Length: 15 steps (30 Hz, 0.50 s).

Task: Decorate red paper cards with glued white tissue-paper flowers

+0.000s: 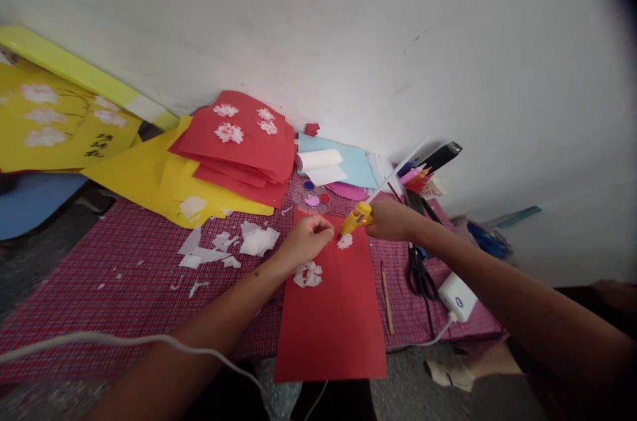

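My right hand (389, 220) is closed round a yellow hot glue gun (356, 218), a white glue stick standing out of its back. The gun's nozzle points down at a white paper flower (345, 241) on the red sheet (331, 321). Just left of the nozzle, my left hand (311, 238) has thumb and fingers pinched together; whatever they hold is too small or hidden to name. A second flower of crumpled white paper (308, 274) lies on the same sheet, below my left hand.
Torn white paper (259, 239) lies left on the checked tablecloth (134, 301). Red sheets with flowers (243, 142) and yellow sheets (144, 175) are stacked behind. A tissue roll (318, 160) stands near the wall. On the right are scissors (422, 275), a wooden stick (387, 298) and a white power adapter (458, 297).
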{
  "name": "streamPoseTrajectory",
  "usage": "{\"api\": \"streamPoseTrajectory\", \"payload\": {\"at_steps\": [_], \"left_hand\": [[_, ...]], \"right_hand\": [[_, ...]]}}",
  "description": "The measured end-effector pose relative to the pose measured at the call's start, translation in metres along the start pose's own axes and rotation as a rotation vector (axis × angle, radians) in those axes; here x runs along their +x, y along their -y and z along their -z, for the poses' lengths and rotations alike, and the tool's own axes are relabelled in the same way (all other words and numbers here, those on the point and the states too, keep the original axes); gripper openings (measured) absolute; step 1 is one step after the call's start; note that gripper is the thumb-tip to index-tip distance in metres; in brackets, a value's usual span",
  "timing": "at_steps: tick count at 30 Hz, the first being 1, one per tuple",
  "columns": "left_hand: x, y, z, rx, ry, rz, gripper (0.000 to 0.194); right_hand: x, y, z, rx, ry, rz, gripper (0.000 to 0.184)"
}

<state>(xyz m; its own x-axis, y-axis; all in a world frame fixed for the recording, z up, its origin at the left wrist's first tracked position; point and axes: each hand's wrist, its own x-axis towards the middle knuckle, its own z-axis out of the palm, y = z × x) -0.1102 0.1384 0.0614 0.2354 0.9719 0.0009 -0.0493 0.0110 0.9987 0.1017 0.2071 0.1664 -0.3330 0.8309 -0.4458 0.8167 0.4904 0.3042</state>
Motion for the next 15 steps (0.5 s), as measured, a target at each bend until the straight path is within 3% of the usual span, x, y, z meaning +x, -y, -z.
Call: {"api": "streamPoseTrajectory", "payload": {"at_steps": [15], "left_hand": [[0.0003, 0.0003, -0.0004, 0.002, 0.014, 0.003, 0.013]], "right_hand": [[-0.0071, 0.0077, 0.0035, -0.016, 0.011, 0.022, 0.026]]}}
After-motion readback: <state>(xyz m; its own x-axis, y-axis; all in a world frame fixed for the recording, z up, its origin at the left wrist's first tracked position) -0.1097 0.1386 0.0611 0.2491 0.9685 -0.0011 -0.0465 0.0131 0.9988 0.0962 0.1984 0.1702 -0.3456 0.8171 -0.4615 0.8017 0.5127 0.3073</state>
